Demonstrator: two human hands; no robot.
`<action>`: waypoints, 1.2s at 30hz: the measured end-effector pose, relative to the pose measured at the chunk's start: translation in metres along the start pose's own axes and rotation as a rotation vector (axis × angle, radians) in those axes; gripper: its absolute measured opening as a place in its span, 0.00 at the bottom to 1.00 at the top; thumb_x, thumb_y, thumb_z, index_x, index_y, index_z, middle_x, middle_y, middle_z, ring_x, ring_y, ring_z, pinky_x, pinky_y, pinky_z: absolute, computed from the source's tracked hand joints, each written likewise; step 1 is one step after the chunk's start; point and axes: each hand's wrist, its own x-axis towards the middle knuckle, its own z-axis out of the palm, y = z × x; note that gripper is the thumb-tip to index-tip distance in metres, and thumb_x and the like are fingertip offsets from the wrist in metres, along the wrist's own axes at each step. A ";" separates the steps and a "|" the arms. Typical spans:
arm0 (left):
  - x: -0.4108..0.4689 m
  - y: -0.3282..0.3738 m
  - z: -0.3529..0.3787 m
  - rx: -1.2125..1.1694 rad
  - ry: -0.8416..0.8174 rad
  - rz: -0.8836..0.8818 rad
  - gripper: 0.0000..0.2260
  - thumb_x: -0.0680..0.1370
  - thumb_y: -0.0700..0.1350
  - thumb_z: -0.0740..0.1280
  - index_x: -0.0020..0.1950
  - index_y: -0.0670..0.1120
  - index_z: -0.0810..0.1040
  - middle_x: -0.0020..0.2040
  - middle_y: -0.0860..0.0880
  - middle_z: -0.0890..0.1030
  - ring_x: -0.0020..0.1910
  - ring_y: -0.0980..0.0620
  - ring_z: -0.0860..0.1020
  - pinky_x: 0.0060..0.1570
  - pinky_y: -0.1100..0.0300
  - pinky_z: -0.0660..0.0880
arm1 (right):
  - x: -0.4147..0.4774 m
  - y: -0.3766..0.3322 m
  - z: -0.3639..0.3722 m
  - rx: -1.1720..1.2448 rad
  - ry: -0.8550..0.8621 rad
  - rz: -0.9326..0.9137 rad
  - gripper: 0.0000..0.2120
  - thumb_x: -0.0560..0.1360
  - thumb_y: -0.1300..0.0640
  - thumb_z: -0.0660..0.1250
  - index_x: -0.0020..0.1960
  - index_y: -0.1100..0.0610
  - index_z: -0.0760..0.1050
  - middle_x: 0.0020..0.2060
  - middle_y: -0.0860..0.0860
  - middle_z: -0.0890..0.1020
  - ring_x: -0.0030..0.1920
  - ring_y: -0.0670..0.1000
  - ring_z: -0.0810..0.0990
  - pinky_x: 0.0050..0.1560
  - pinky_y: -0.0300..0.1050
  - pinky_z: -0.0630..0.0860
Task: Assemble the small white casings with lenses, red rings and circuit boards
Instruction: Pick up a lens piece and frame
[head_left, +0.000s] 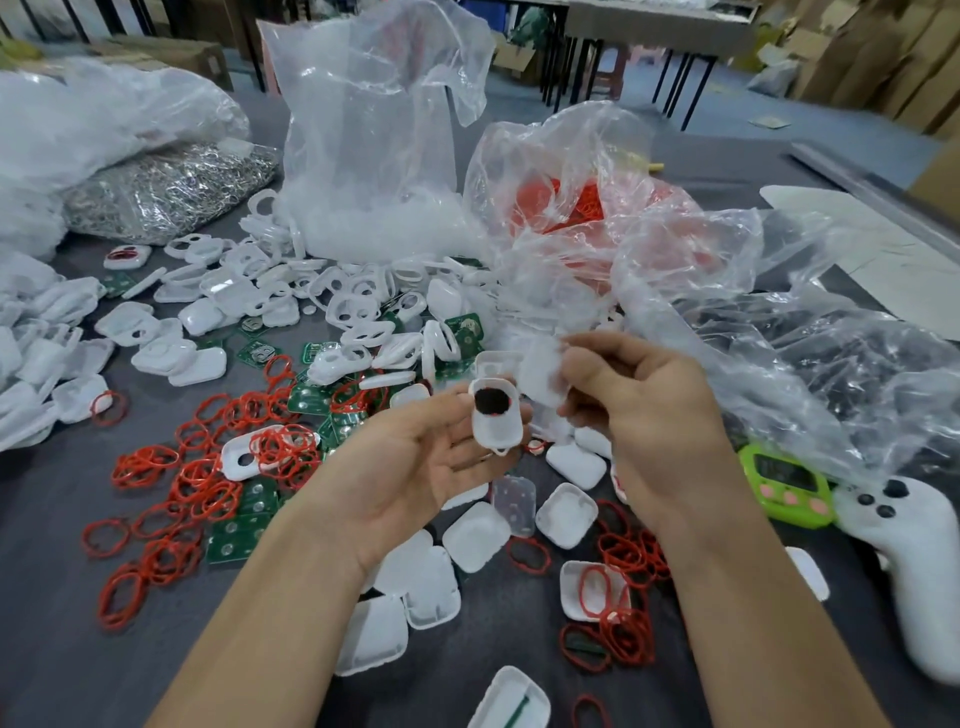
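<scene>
both hands raised: left hand (415, 457) holds casing (496, 415); right hand (639, 410) pinches lens (540, 376).

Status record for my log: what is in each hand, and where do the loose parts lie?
left hand: holds white casing, open side up, dark round patch edged red inside
right hand: pinches translucent white piece, blurred, beside the casing
red rings: scattered on table, mostly left
circuit boards: green, among the rings
spare casings: below the hands
far right: green timer, white controller
</scene>
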 end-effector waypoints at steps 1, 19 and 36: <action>0.000 -0.001 0.000 0.011 -0.010 -0.003 0.19 0.77 0.44 0.65 0.66 0.41 0.82 0.62 0.38 0.83 0.57 0.44 0.84 0.59 0.51 0.81 | -0.005 0.002 -0.001 0.025 -0.023 0.024 0.07 0.77 0.68 0.71 0.43 0.58 0.83 0.29 0.53 0.83 0.27 0.48 0.77 0.30 0.39 0.76; 0.003 -0.006 0.001 0.052 -0.120 -0.023 0.17 0.79 0.43 0.65 0.66 0.43 0.82 0.55 0.44 0.85 0.51 0.49 0.85 0.52 0.55 0.82 | -0.015 0.016 0.002 -0.320 0.024 -0.121 0.08 0.70 0.58 0.81 0.39 0.45 0.87 0.34 0.48 0.87 0.38 0.52 0.87 0.44 0.52 0.86; 0.004 -0.007 0.001 0.027 -0.111 -0.011 0.17 0.79 0.42 0.65 0.65 0.39 0.82 0.64 0.39 0.82 0.58 0.45 0.84 0.64 0.50 0.78 | -0.018 0.024 0.014 -0.657 0.200 -0.314 0.15 0.67 0.46 0.81 0.35 0.49 0.76 0.25 0.45 0.80 0.26 0.46 0.78 0.29 0.41 0.74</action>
